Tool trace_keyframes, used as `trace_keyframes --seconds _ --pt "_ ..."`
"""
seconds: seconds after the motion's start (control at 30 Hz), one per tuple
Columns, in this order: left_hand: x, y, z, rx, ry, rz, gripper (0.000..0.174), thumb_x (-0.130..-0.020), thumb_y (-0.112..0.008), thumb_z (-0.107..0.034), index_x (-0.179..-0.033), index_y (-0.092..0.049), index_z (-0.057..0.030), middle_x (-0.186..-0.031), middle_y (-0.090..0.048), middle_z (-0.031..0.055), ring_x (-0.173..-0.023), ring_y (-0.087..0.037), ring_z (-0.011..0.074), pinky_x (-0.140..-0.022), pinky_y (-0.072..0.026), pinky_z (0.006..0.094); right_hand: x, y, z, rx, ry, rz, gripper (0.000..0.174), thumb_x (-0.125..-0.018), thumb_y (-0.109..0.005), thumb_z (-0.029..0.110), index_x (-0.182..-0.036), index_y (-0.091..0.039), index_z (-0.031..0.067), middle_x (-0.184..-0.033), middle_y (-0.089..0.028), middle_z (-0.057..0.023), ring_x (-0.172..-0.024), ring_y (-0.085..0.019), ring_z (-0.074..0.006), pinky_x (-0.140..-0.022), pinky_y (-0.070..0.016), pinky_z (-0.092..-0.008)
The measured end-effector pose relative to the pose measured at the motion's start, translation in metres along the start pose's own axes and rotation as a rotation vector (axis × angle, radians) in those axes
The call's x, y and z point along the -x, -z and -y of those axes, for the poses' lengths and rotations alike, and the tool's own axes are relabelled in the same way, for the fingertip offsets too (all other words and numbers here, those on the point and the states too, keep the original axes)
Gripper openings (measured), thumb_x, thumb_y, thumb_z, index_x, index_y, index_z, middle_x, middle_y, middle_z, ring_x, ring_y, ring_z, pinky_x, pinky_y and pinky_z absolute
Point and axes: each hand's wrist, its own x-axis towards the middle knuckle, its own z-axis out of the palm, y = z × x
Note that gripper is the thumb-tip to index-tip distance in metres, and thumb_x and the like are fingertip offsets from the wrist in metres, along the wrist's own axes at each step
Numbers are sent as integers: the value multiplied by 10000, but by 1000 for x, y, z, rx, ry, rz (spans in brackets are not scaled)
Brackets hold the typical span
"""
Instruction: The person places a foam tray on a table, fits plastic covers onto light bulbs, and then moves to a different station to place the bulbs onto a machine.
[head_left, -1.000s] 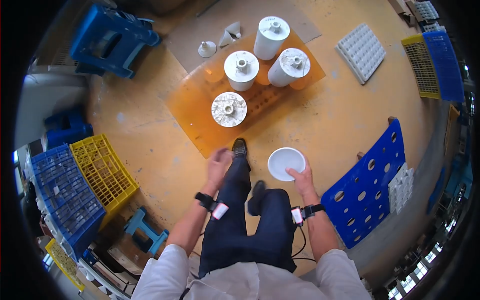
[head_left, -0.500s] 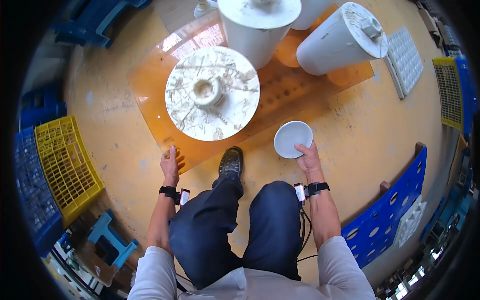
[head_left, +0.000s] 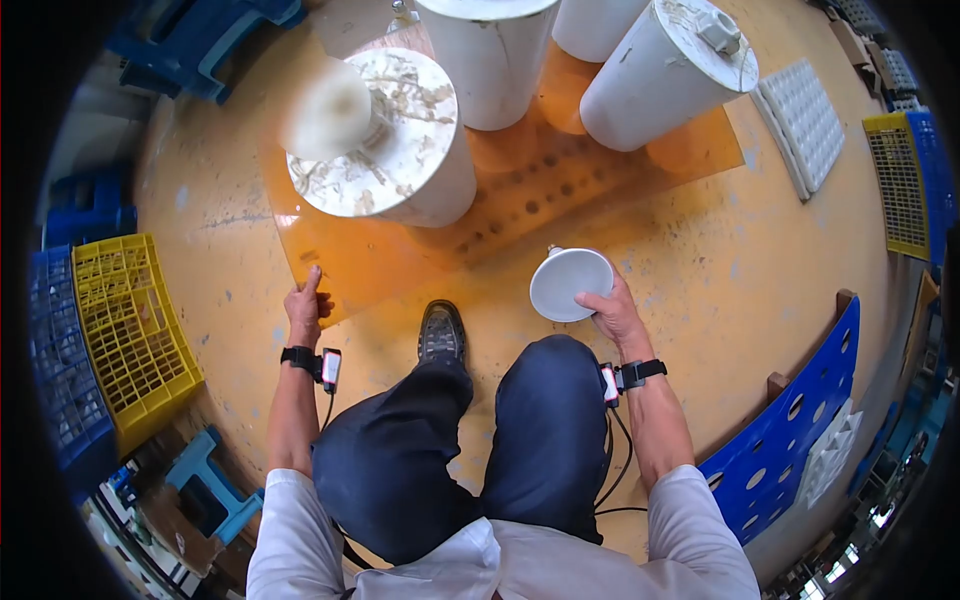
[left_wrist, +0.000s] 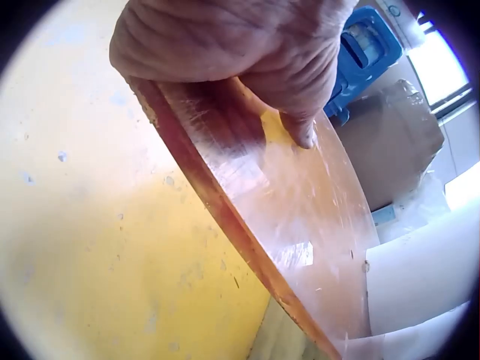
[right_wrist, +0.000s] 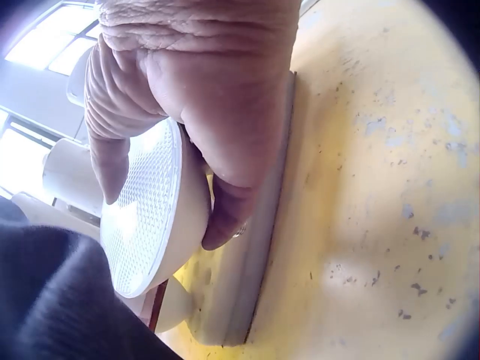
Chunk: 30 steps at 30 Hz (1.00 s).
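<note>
The left hand [head_left: 303, 305] is clamped on the near corner of the orange sheet [head_left: 400, 250]. From the wrist view the hand [left_wrist: 232, 52] has its thumb laid on top and the other fingers curled over the edge of the sheet [left_wrist: 285, 217]. That looks like the natural way to get purchase on a thin, stiff slab lying low over the floor [head_left: 680, 250]. I cannot tell whether the corner is raised or flat.

The right hand [head_left: 610, 315] grips a white dish-shaped piece [head_left: 568, 283], holding it in the air just ahead of the right knee, open face up and a small neck pointing away. Close up, the hand [right_wrist: 202, 82] wraps the rim, thumb across the finely ribbed face of the piece [right_wrist: 146, 217] and fingers behind. Held by the rim like that, it probably stays steady with just 1 hand.

A shoe [head_left: 441, 333] is planted at the sheet's near edge, between the 2 hands. On the sheet stand 4 white cylinders; the nearest white cylinder [head_left: 420, 190] has a scuffed, flaking top, and a tilted cylinder [head_left: 665, 80] leans at the right.

Farther out, a yellow crate [head_left: 130, 320] and a blue crate [head_left: 55, 370] sit at the left. A white grid tray [head_left: 805, 120] lies at the right, and a blue perforated panel [head_left: 790, 440] is nearer the person's right side.
</note>
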Motion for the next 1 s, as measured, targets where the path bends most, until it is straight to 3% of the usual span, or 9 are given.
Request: trace_keyframes --seconds 0.57,0.77,1.0 --pt "-69 14 -56 -19 23 137 516 -690 -732 -484 -880 -519 -54 -619 -530 93 -410 -509 164 -346 -363 248 -40 -31 -4 55 106 52 665 -643 -715 49 -1254 -454 61 -1220 -511 -49 -1115 -483 -163 -961 -390 -309" --pt "-108 14 -79 -89 -2 121 562 -660 -740 -522 -870 -539 -42 -652 -527 90 -398 -475 144 -347 -339 238 -50 -24 -3 190 123 13 641 -650 -700 52 -1247 -467 57 -1157 -549 -35 -1076 -509 -154 -947 -391 -296" --pt "-138 9 -102 -91 -14 157 578 -656 -744 -521 -886 -540 -32 -667 -526 91 -407 -465 132 -357 -330 242 -66 -19 0 218 104 -85 618 -667 -702 94 -1233 -465 27 -1111 -568 -75 -1038 -529 -171 -918 -406 -308"
